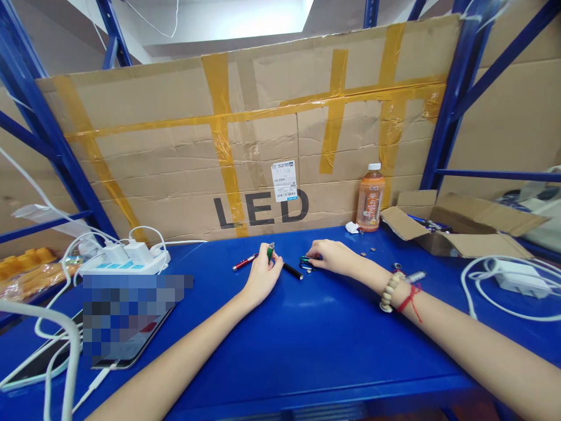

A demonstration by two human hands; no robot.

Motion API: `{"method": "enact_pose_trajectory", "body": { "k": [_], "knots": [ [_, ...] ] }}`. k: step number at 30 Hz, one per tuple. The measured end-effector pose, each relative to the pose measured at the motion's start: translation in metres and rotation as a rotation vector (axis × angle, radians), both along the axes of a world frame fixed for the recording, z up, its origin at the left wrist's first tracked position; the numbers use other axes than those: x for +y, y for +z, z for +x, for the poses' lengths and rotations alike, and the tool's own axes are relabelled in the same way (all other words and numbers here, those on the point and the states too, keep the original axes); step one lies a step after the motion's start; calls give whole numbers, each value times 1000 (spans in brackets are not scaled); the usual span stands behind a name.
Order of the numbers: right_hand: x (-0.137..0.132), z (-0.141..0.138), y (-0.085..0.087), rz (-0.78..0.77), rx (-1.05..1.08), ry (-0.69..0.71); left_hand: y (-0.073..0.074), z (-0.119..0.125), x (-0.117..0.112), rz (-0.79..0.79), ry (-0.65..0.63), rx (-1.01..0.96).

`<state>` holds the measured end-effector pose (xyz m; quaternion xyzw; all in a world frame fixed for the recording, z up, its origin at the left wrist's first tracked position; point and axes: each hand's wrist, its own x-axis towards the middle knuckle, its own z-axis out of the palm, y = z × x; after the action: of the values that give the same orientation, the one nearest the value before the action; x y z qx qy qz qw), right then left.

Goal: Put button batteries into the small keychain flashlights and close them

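My left hand (pixel 263 272) is closed round a small green pen-like tube (pixel 270 252), held upright above the blue table (pixel 307 345). A red pen (pixel 244 262) lies just left of it and a black pen (pixel 292 271) just right. My right hand (pixel 329 256) rests on the table with its fingertips pinched on a small green and black part (pixel 304 261). A bead bracelet and a red string (pixel 401 292) sit on my right wrist.
A white power strip (pixel 127 260) with chargers and cables stands at the left, and a tablet (pixel 109 345) lies nearer. An orange drink bottle (pixel 370 199) stands against the taped cardboard wall. An open cardboard box (pixel 456 231) and a white adapter (pixel 512 275) are at the right. Small metal parts (pixel 367 252) lie near the bottle.
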<state>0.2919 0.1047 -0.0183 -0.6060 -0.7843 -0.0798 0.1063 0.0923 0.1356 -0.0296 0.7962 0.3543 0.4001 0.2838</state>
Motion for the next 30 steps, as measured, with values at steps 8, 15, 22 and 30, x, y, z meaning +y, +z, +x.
{"method": "enact_pose_trajectory", "body": {
  "k": [8, 15, 22, 30],
  "knots": [
    [0, -4, -1, 134, 219, -31, 0, 0, 0, 4, -49, -18],
    [-9, -30, -1, 125, 579, 283, 1, -2, -2, 86, -100, -40],
    [-15, -35, 1, 138, 403, 335, 0, -2, 1, 122, -96, -20],
    [-19, -38, 2, 144, 175, 318, -5, -2, 4, 162, -148, 0]
  ]
}}
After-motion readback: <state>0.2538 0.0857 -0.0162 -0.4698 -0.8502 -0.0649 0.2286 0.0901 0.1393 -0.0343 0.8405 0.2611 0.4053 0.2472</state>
